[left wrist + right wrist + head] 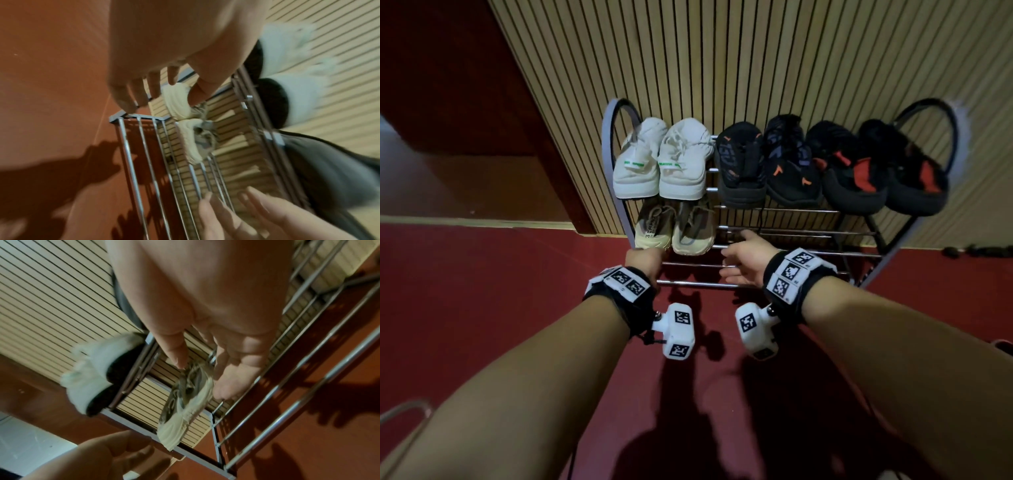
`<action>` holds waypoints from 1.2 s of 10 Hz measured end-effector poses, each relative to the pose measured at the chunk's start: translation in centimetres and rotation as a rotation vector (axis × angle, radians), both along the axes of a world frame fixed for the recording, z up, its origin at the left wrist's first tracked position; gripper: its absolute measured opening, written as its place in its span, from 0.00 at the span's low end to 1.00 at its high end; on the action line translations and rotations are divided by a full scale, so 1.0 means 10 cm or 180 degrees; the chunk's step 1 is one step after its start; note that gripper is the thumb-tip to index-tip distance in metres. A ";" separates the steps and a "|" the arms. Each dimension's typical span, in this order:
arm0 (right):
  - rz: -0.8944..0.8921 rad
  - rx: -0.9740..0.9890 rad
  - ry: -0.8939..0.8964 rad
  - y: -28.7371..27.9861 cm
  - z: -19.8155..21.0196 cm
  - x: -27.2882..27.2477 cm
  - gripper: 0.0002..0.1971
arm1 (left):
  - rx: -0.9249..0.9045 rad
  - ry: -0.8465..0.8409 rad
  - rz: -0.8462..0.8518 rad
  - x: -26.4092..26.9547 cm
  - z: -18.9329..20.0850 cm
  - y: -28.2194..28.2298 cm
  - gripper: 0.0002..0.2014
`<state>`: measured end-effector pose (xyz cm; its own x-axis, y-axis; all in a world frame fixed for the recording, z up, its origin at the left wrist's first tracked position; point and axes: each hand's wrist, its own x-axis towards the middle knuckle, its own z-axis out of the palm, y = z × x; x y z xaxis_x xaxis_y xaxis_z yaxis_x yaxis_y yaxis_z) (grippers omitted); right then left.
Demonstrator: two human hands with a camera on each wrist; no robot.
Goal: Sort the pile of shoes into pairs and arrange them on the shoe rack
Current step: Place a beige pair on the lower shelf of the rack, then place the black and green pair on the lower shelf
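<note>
The metal shoe rack (801, 254) stands against a slatted wall. Its top shelf holds a white pair (664, 157), a black pair with orange marks (767, 164) and a black pair with red patches (876, 168). A beige pair (674, 229) sits side by side at the left end of the second shelf. My left hand (645, 258) is at the heels of that pair; in the left wrist view its thumb (195, 95) touches one beige heel (176, 99) while the fingers hang loose. My right hand (736, 255) hovers flat over the bare bars just right of the beige pair (185, 402) and holds nothing.
Red floor (517, 291) spreads in front of the rack. The second shelf's bars right of the beige pair carry no shoes. Small dark objects (962, 251) lie by the wall at the far right. A curved metal piece (400, 414) shows at the lower left edge.
</note>
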<state>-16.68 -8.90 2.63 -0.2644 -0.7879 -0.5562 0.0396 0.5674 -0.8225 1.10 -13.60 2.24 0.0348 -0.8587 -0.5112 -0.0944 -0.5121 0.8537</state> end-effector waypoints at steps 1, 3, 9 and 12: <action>-0.0004 0.0022 0.0258 0.39 0.30 -0.10 0.37 | -0.0293 0.0065 -0.0095 -0.11 -0.17 -0.10 0.26; -0.0115 -0.0006 0.0576 1.30 1.06 -0.52 0.37 | -0.0717 -0.0017 -0.0676 -0.57 0.76 0.89 0.28; -0.1147 -0.0107 0.0666 3.51 1.64 -2.18 0.12 | -0.0895 -0.0405 -0.2181 -2.35 1.12 2.80 0.20; -0.1757 0.0495 0.0280 4.03 0.54 -3.15 0.06 | -0.0378 -0.0639 -0.2399 -3.07 0.23 3.09 0.16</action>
<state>-48.20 31.39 8.04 -0.6633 -0.4310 -0.6117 0.2992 0.5965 -0.7447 -29.62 17.34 4.57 -0.4965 -0.7360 -0.4602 -0.5379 -0.1552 0.8286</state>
